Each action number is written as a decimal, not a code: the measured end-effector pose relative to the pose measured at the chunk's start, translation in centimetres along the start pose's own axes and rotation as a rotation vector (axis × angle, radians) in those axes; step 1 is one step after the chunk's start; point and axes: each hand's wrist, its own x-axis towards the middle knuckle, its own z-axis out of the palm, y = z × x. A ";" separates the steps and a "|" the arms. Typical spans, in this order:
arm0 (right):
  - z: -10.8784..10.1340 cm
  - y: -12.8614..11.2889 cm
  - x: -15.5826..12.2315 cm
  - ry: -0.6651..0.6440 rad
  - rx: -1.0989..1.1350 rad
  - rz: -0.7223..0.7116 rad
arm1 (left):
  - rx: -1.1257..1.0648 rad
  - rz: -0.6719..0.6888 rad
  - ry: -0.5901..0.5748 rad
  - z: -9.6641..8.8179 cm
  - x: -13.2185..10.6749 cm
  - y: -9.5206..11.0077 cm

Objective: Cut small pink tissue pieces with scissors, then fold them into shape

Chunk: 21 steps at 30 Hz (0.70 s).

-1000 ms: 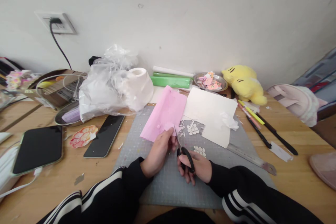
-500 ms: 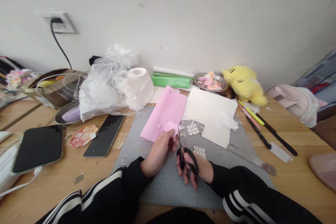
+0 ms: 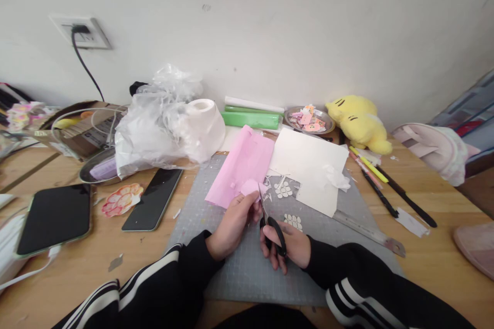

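Observation:
Between the fingertips of my left hand (image 3: 236,222) is a small pink paper piece (image 3: 250,187). My right hand (image 3: 287,244) grips black-handled scissors (image 3: 276,234), with fingers through the loops. The blades point away from me and lie against the right side of the small piece. Behind it a larger pink paper sheet (image 3: 241,164) rests on the grey cutting mat (image 3: 231,277). White cut-out discs (image 3: 284,189) and thin white offcuts lie just right of the blades. More white discs (image 3: 293,222) sit in rows beyond my right hand.
White card (image 3: 309,159) and a metal ruler (image 3: 366,231) lie on the right of the mat, pens (image 3: 370,167) beyond. A plastic bag (image 3: 142,133), a paper roll (image 3: 204,128) and a phone (image 3: 154,200) are left. At the back stand a metal dish (image 3: 330,122) and a yellow plush toy (image 3: 360,126).
The scissors' handles have come closer together and the blades have narrowed along the pink piece. My right hand has shifted slightly left; my left hand has stayed nearly in place.

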 end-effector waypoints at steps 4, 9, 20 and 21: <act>0.1 -0.1 0.0 0.022 -0.014 0.000 | -0.022 0.006 0.013 0.0 0.0 0.0; 0.3 -0.4 -0.2 0.030 0.006 0.041 | -0.023 0.008 0.001 -0.1 0.0 -0.1; -0.3 -0.1 -0.1 -0.083 0.053 0.013 | -0.047 -0.019 -0.029 0.0 0.0 -0.1; -0.2 -0.2 -0.1 -0.066 0.052 0.020 | -0.030 -0.020 -0.030 0.0 0.0 -0.1</act>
